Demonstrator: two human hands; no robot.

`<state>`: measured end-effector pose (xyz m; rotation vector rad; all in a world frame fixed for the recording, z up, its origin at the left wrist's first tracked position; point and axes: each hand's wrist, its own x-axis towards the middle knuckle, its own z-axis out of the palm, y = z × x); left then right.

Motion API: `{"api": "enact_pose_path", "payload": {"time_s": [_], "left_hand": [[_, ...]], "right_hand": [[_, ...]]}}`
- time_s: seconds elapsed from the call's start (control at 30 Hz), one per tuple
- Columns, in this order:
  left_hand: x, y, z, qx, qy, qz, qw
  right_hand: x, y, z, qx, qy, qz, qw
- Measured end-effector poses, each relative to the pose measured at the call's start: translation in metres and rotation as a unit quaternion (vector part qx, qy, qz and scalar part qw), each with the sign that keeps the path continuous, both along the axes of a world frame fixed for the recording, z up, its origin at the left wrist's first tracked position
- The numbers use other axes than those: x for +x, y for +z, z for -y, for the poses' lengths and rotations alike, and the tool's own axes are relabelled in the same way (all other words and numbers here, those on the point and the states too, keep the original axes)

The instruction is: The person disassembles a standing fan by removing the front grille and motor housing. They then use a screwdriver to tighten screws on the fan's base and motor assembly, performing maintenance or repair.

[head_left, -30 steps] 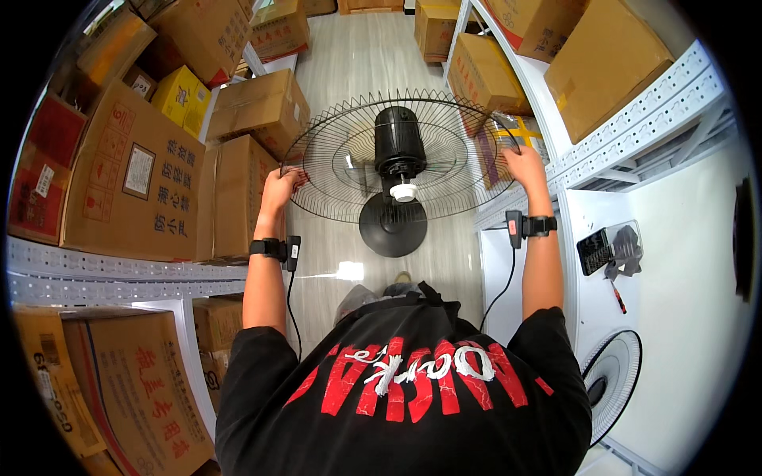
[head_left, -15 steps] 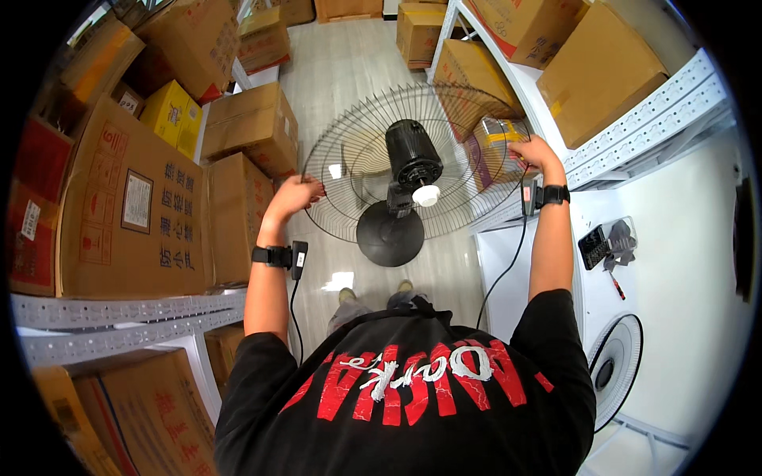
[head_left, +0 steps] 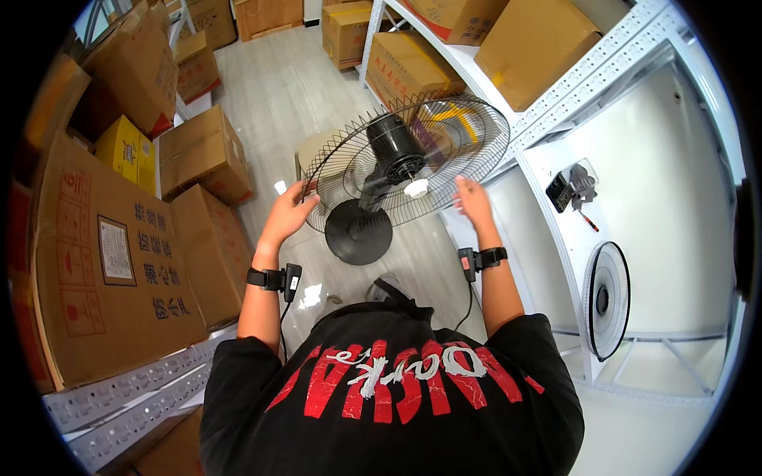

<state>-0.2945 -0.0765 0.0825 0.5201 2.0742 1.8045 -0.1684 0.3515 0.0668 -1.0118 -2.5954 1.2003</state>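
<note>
Shirt point(head_left: 397, 397), black with red and white lettering, fills the near foreground, worn by the person. Both forearms rise from it, each with a black wrist strap carrying a small device and a cable.

Left hand point(head_left: 290, 213): fingers curled onto the lower left rim of the wire fan guard point(head_left: 409, 163), gripping it. Right hand point(head_left: 474, 200): fingers extended and spread, palm toward the lower right rim of the guard, at the wires; whether it actually touches them cannot be told.

Guard is round, black wire, tilted with its open face toward the upper right. Black motor housing point(head_left: 393, 147) sits at its centre, with a white knob point(head_left: 416, 188) on the near end. Round black base point(head_left: 359, 232) stands on the grey floor point(head_left: 286, 95) just below the guard, between the two hands.

Left of the person: stacked brown cardboard boxes point(head_left: 119, 262), with a yellow box point(head_left: 127, 151) behind them, and a perforated white shelf rail point(head_left: 127, 389) at lower left. Right: white shelving unit point(head_left: 603, 87) carrying further cartons, a second fan point(head_left: 605, 300) with a white guard leaning against the white wall, and a small black part point(head_left: 560, 190) on a shelf. Far end: more cartons point(head_left: 349, 32) on the floor.
</note>
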Motion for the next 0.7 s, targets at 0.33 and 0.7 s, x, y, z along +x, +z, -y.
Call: {"api": "enact_pose_path", "payload": {"time_s": [0.33,0.7], "left_hand": [[0.005,0.007,-0.009,0.04,-0.038,-0.077,0.996],[0.016,0.017,-0.008,0.01,-0.093,-0.058,0.994]], "right_hand": [[-0.026,0.014,0.097,-0.44,0.025,-0.05,0.896],[-0.012,0.014,0.121,0.354,0.134,-0.112,0.919]]}}
